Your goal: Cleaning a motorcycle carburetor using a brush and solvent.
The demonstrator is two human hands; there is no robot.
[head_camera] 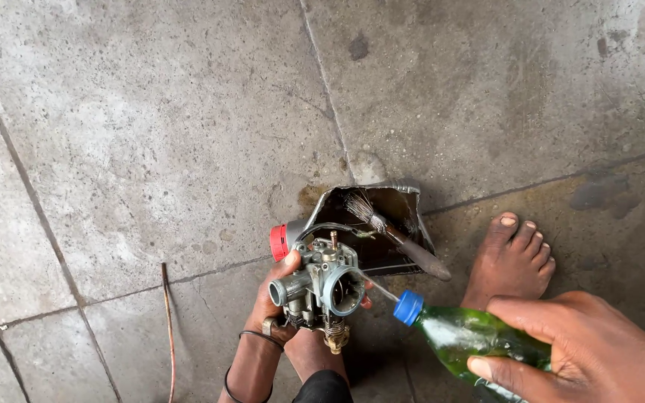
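At nine o'clock from my grip a thin rod (168,328) lay along the concrete floor (151,127). My left hand (272,302) had its fingers wrapped tight round the carburetor (321,287), held up at centre. Just behind it, at twelve o'clock, a dark cut-open container (404,205) held a brush (393,235). My right hand (584,347), at four o'clock, squeezed the green bottle (472,336), its blue cap (408,307) aimed at the carburetor's mouth.
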